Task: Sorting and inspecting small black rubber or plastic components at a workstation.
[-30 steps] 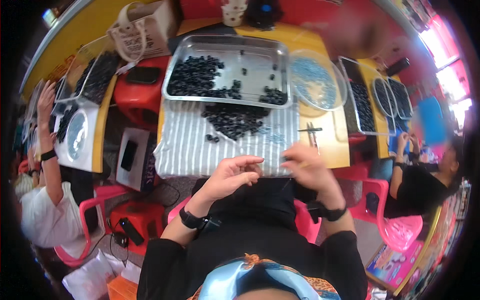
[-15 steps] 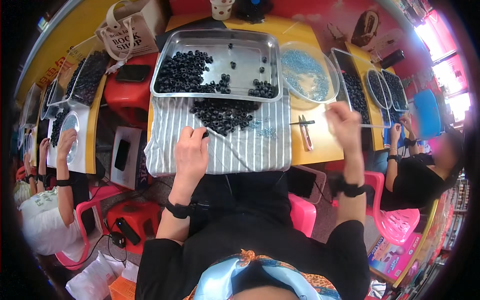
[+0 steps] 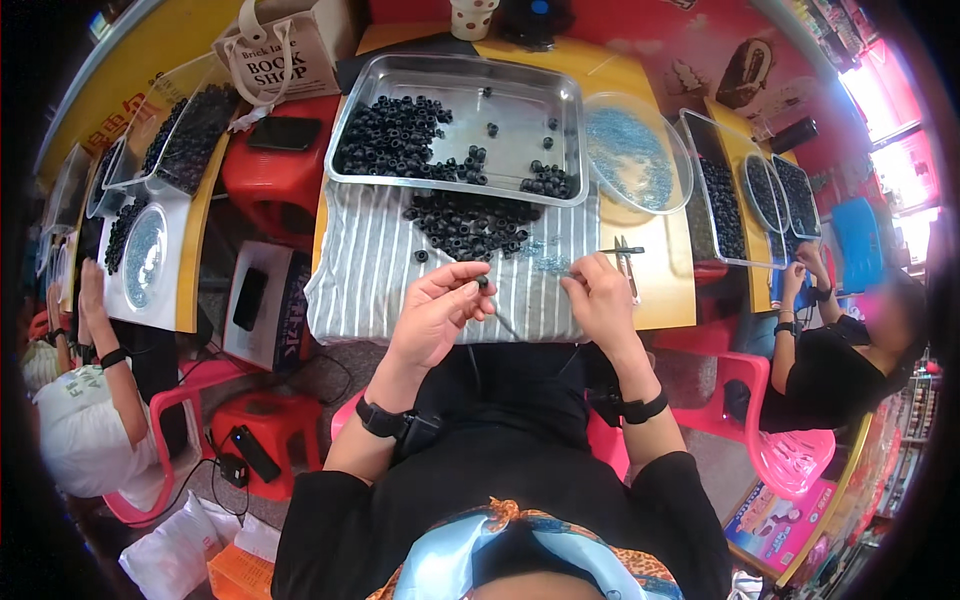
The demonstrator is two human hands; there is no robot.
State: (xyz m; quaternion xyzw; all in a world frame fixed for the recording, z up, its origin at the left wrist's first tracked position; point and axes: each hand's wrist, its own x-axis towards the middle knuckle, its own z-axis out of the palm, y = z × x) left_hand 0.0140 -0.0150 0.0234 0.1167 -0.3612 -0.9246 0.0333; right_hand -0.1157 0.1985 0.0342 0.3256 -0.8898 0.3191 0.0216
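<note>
At center frame, we see the left hand (image 3: 435,312) pinching a dark bead (image 3: 482,282) between thumb and forefinger, tips nearly together; right of center, the right hand (image 3: 603,300) curls its fingers inward near a striped cloth (image 3: 365,270), and we cannot tell whether they grip anything. Black beads (image 3: 385,135) lie in a silvery tray (image 3: 520,90), upper center.

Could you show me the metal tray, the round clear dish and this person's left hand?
Metal tray (image 3: 518,103): head view, its bare floor.
Round clear dish (image 3: 683,168): head view, its right wall.
Left hand (image 3: 428,317): head view, middle of the hand.
</note>
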